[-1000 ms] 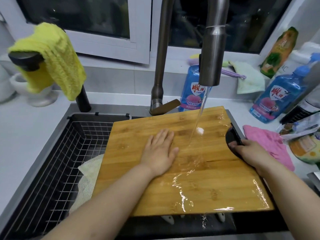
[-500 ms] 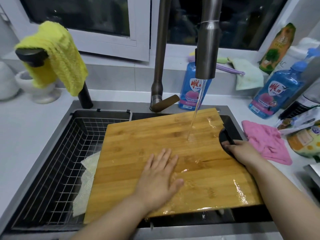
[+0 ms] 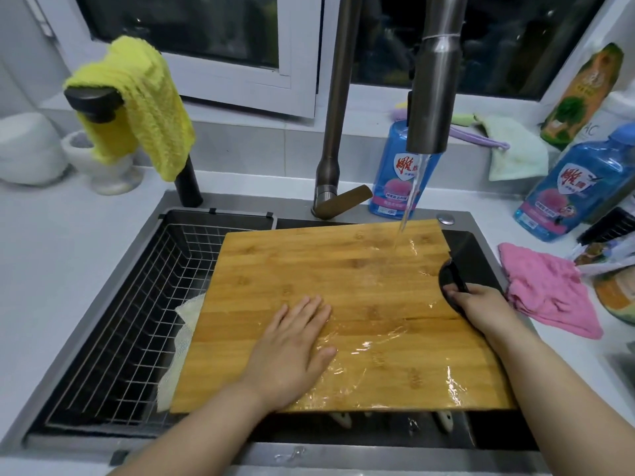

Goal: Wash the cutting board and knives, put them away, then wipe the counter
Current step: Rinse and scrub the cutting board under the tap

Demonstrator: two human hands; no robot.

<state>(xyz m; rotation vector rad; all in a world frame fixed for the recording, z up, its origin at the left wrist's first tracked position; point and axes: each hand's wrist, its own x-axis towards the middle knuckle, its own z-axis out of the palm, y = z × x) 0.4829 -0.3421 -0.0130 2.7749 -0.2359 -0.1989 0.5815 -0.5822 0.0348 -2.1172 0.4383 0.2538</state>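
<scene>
- Cutting board (image 3: 343, 304) lies flat across the sink (image 3: 103, 269) — water from the faucet (image 3: 434, 97) lands on its far right corner.
- Left hand (image 3: 292, 352) presses flat on the board, fingers straight.
- Right hand (image 3: 481, 307) grips its black handle (image 3: 453, 273).

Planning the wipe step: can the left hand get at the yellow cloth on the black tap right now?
Probably yes. The left hand lies flat on the cutting board, holding nothing, and only the open wire basket lies between it and the yellow cloth draped over the black tap.
</scene>
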